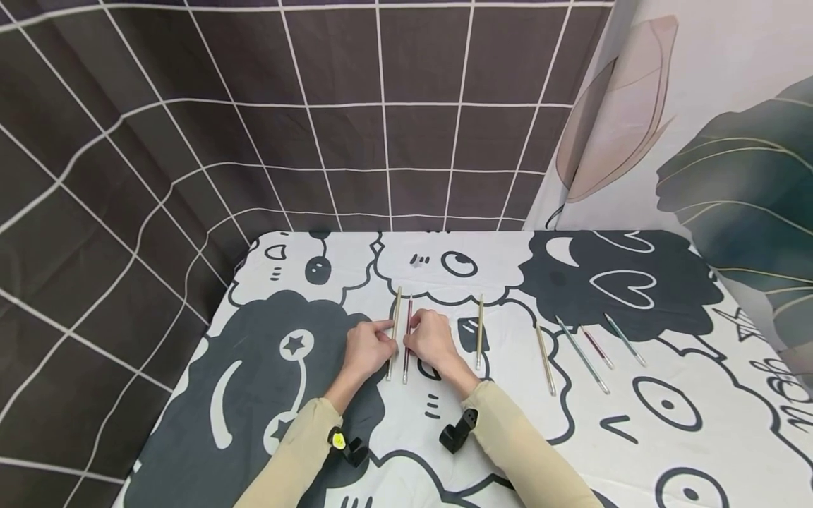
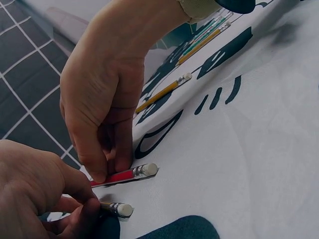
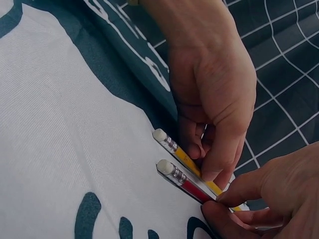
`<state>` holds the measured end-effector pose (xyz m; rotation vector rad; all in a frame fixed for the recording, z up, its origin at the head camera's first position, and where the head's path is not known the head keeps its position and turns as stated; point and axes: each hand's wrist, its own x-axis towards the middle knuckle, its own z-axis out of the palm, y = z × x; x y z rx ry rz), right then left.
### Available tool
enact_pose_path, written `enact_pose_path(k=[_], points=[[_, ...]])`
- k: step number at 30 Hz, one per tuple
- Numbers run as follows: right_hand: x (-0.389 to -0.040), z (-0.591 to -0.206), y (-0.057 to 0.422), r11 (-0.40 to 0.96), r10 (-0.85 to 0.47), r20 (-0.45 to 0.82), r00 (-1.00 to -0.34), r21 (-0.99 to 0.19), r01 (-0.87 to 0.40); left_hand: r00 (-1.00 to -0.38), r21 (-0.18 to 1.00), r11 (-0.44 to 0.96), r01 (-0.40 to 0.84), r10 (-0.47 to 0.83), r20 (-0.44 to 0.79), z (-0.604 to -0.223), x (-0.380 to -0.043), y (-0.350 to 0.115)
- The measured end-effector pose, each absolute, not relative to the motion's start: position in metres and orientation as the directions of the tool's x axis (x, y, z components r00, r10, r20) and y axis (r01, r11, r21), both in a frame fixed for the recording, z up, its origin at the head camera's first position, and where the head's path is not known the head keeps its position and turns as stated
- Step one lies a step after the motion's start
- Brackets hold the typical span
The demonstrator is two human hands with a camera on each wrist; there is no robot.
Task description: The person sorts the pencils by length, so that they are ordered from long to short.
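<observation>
Two pencils lie almost parallel on the patterned cloth, their white eraser ends toward the person. My left hand (image 1: 367,351) pinches the yellow pencil (image 1: 396,310) on the left between thumb and fingers. Just beside it, my right hand (image 1: 434,344) has thumb and fingertips on the red pencil (image 1: 408,360). In the right wrist view, the yellow pencil's eraser end (image 3: 167,139) and the red pencil's (image 3: 172,172) sit close together with a narrow gap. The left wrist view shows the red pencil (image 2: 124,176) under the right fingertips; the left fingers partly hide the yellow one.
A yellow pencil (image 1: 480,331) lies right of the hands. Farther right are another yellow pencil (image 1: 545,360), a long green pencil (image 1: 582,356), a short red pencil (image 1: 597,347) and another green pencil (image 1: 625,339). A grid-patterned curtain (image 1: 419,137) hangs behind the table.
</observation>
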<state>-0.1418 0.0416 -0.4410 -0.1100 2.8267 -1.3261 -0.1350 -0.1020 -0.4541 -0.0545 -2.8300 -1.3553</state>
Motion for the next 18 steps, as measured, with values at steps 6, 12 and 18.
enact_pose_path(k=[6, 12, 18], points=[[-0.1418, -0.442, 0.0411, 0.645, -0.07, 0.004, -0.998, -0.763, -0.048, -1.0, 0.776, 0.631, 0.02, 0.024, 0.007, -0.4549, -0.1349, -0.1022], [-0.1428, -0.4412, 0.0417, 0.651, -0.068, -0.003, -0.998, -0.758, -0.042, -1.0, 0.774, 0.632, 0.028, 0.025, 0.016, -0.4541, -0.135, -0.1022], [-0.1426, -0.4419, 0.0422, 0.642, -0.073, -0.005, -0.997, -0.765, -0.043, -1.0, 0.78, 0.625, 0.025, 0.024, 0.013, -0.4553, -0.1348, -0.1024]])
